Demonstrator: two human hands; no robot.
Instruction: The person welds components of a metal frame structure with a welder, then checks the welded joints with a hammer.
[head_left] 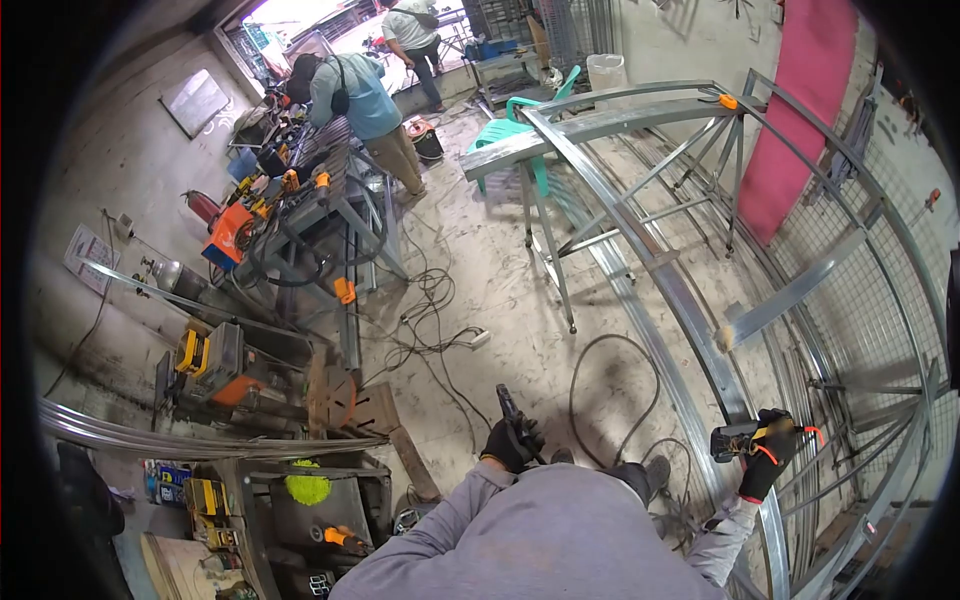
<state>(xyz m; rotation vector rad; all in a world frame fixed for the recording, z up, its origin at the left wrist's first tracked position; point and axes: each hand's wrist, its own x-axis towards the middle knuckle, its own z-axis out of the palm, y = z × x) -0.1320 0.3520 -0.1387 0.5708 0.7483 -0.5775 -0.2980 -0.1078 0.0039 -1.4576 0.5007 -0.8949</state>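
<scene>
My left hand [513, 444], in a black glove, is closed around a dark clamp-like tool [507, 402] that points forward over the floor. On the right, my right hand [768, 456], gloved in black with a red cuff, grips a yellow-and-black cordless power tool [738, 441]. Its dark battery-like block faces left, and a bright orange piece shows by the fingers. Both hands are well apart, one on each side of my body. The power tool overlaps a curved steel frame [690, 312] in this view.
Loose cables [432, 292] lie across the floor. A green plastic chair [500, 132] stands behind the steel frame. One person [362, 100] bends over a cluttered workbench at the left; another person [411, 35] stands by the opening. A tool shelf [215, 510] is at lower left.
</scene>
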